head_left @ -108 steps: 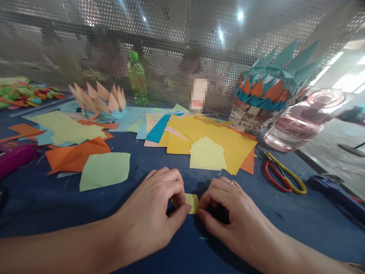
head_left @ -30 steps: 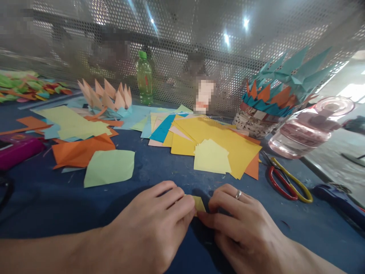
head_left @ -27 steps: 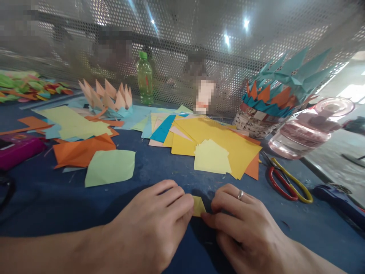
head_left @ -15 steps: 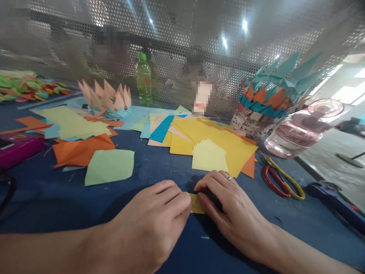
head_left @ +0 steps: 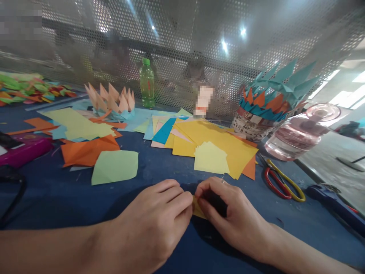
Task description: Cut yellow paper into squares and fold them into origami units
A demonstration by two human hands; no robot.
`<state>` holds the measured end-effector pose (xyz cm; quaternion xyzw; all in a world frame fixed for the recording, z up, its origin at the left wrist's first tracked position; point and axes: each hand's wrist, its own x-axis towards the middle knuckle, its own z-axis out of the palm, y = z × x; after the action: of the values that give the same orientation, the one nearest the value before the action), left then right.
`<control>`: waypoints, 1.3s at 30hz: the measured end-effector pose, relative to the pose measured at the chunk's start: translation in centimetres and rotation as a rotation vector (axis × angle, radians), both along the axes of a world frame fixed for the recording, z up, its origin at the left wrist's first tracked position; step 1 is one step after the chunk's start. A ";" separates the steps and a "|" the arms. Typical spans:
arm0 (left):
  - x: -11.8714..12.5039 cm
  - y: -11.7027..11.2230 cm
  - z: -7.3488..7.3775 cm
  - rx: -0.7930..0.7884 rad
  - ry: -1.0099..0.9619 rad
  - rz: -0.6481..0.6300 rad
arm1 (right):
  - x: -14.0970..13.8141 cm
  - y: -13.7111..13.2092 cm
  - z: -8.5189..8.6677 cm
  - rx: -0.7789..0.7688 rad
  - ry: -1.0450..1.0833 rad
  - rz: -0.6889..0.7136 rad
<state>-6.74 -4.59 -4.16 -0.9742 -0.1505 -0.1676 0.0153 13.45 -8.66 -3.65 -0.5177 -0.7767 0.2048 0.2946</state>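
A small piece of yellow paper (head_left: pixel 198 210) shows between my two hands, low over the blue table. My left hand (head_left: pixel 159 217) is closed on the paper's left end, and its fingers cover that part. On the other side, my right hand (head_left: pixel 228 213) pinches the paper between thumb and fingertips; a ring is on one finger. Just beyond my hands lies a small stack of pale yellow paper pieces (head_left: pixel 211 158), resting on larger yellow sheets (head_left: pixel 219 133). A light green paper piece (head_left: pixel 115 167) lies to the left of them.
Red-and-yellow-handled scissors (head_left: pixel 281 182) and a dark blue tool (head_left: pixel 336 205) lie at right. Behind stand a pink bottle (head_left: pixel 296 133), a folded-paper basket (head_left: pixel 256 114), a peach paper crown (head_left: pixel 111 101) and a green bottle (head_left: pixel 146 85). A magenta device (head_left: pixel 31 148) sits left.
My right hand's fingers have curled and lifted slightly into a tighter pinch on the yellow paper, which now looks tilted. My left hand stays almost in place. The view has shifted slightly.
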 end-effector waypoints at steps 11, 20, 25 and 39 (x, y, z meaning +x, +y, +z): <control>0.0 0.2 0.5 0.061 -0.048 -0.027 | 1.3 1.6 -0.5 0.196 -0.003 0.340; 0.1 0.1 0.3 0.048 -0.087 -0.018 | 1.8 0.6 -0.4 0.480 -0.365 0.320; 0.1 0.2 0.1 0.019 -0.132 -0.006 | 1.9 -0.1 -0.3 0.552 -0.473 0.329; -0.6 0.1 0.3 0.051 -0.176 -0.145 | 2.6 0.5 -0.1 0.208 -0.198 0.363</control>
<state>-7.30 -4.50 -3.87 -0.9633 -0.0762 -0.2569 0.0146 16.08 -8.18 -3.79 -0.3540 -0.8992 0.1215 0.2268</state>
